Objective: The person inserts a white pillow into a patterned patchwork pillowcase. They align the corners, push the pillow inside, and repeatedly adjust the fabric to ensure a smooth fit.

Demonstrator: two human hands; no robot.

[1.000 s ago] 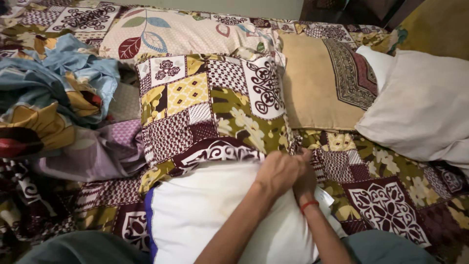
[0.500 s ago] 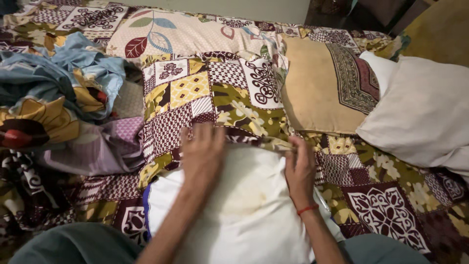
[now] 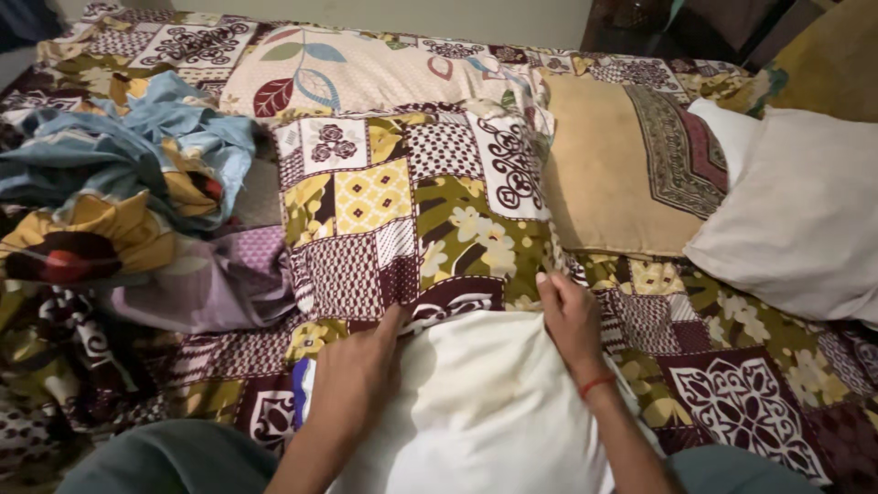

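Head view: the plain white fabric pillow lies on the bed directly in front of me, its far end inside the open mouth of the patchwork pillowcase in maroon, yellow and olive. My left hand rests on the left part of the white pillow, fingers pinching the case's open edge. My right hand grips the same edge on the right side, a red thread around the wrist. Both hands are closed on the fabric. Behind the case lies a cream pillow with a leaf print. Right of it lie a tan cushion with a dark patterned band and an uncovered off-white pillow. Crumpled blue and lilac bedclothes lie at left on the patchwork bedsheet.
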